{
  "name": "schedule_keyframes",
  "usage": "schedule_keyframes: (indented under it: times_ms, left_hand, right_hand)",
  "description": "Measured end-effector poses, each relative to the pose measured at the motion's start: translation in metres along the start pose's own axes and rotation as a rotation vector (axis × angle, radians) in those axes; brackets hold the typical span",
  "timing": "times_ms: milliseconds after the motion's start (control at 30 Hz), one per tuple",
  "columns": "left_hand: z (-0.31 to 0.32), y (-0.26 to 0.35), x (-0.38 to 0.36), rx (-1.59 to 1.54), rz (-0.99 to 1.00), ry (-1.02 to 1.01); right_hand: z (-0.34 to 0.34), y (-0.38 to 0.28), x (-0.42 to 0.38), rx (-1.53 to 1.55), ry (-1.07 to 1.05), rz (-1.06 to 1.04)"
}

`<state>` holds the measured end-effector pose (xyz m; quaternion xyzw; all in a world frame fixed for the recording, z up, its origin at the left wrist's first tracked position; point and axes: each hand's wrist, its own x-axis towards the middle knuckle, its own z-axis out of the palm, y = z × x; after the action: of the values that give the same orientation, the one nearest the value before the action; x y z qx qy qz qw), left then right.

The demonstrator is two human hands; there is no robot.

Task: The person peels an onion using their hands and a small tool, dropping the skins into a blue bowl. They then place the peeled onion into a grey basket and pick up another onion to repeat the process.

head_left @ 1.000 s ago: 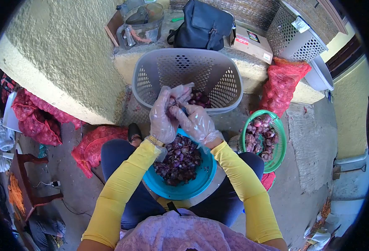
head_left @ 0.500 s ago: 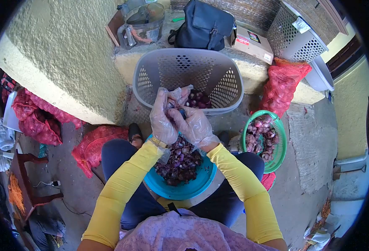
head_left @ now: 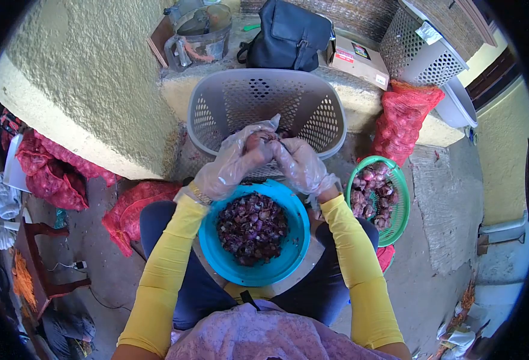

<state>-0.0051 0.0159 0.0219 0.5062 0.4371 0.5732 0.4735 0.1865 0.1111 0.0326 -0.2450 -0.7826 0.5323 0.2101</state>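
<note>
Textured, cream-coloured wall at left, its lower edge curving above a grey concrete floor. Low concrete ledge across the back; pale yellow wall at right. Dark reddish wooden furniture stands at far left. Brighter light falls at upper right.

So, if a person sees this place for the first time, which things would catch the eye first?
Probably the bright turquoise basin between the person's knees, heaped with dark purple peelings or bulbs. Next, the two bright yellow sleeves, leading to the gloved left hand and right hand, close together near the large grey basket. Then the red net sack at the right.
</note>
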Motion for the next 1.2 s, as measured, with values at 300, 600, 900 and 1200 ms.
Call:
schedule_keyframes:
  times_ms: [300,600,900,1200]
  left_hand:
    - [-0.008,0.013,-0.012,0.168,-0.092,-0.240]
    - [-0.011,0.012,-0.014,0.568,0.027,-0.194]
    - [-0.025,-0.007,-0.012,0.857,0.069,-0.129]
    - [-0.021,-0.002,-0.011,0.629,-0.009,-0.088]
  right_hand:
    - [-0.004,0.010,-0.002,-0.066,-0.093,0.000]
    - [0.027,0.053,0.008,0.189,-0.050,0.004]
    - [-0.009,-0.014,-0.016,-0.097,-0.174,0.094]
    - [-0.012,-0.004,-0.029,-0.671,-0.360,0.222]
